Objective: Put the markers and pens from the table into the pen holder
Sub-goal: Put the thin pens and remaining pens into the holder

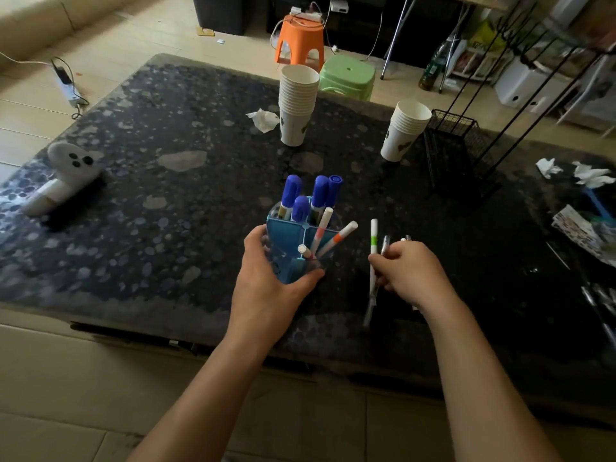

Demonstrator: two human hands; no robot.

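Note:
A blue pen holder [287, 233] stands on the dark table [166, 201] near its front edge. It holds several blue-capped markers [301, 206] and thin white pens with orange bands [336, 240]. My left hand [270, 275] is wrapped around the holder's near side. To its right, my right hand [410, 271] grips a small bunch of pens just above the table: a white pen with a green band [373, 243] and a clear pen [385, 245]. Their lower ends stick out below the hand.
Two stacks of paper cups [296, 105] [405, 130] stand further back, with a black wire basket [456, 145] to the right. A white ghost-shaped toy [66, 175] lies at the left. Crumpled tissues [590, 173] and clutter sit at the right edge.

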